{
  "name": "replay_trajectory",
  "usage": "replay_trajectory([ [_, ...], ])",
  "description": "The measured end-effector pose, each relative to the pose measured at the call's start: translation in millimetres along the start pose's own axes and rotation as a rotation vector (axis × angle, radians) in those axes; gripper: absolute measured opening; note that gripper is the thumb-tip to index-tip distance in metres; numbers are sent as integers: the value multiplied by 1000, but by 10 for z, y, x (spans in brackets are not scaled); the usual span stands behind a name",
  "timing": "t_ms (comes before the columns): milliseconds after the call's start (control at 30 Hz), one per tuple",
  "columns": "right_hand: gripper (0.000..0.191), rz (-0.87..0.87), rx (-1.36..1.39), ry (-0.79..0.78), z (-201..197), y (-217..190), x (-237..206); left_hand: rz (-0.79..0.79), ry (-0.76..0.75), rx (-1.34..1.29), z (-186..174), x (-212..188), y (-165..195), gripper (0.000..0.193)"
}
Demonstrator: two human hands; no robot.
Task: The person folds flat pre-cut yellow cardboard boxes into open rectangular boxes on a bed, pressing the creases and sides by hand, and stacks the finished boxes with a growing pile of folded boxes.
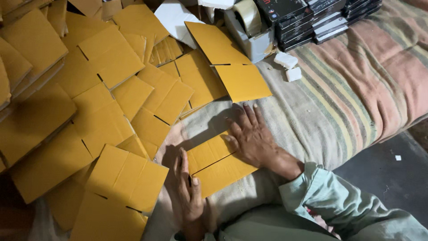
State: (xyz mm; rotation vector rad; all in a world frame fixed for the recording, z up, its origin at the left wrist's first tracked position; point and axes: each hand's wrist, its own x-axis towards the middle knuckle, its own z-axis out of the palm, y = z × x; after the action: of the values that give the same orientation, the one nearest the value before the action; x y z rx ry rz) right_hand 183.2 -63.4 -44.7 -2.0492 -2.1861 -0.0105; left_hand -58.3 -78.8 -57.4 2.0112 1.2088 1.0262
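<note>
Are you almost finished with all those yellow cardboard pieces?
Hard to say. No made-up box is in view. Both hands, left and right, press one flat cardboard on the striped cloth. A big pile of flat cardboards still lies beside it, and the tape dispenser sits unused.

Flattened carton blank lies on the striped blanket, under both hands. Pile of carton blanks spreads at nine o'clock from it. Tape dispenser stands at twelve; stacked flat cases at one o'clock.
</note>
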Motion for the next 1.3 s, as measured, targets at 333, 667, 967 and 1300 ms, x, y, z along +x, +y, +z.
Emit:
replay_trajectory([
  [333, 75, -311, -5, -212, 52, -1229, 80, -72, 93, -342, 59, -73, -78, 72],
  [667, 34, -39, 52, -99, -269, -69, 59, -129, -15, 34, -73, 92, 71, 53],
  [967, 27, -309, 162, 164, -236, -530, 261, -103, -172, 639, 351, 612, 183, 27],
  [1300, 30, -77, -42, 243, -333, -281, 143, -166, -7, 660, 295, 585, -40, 34],
])
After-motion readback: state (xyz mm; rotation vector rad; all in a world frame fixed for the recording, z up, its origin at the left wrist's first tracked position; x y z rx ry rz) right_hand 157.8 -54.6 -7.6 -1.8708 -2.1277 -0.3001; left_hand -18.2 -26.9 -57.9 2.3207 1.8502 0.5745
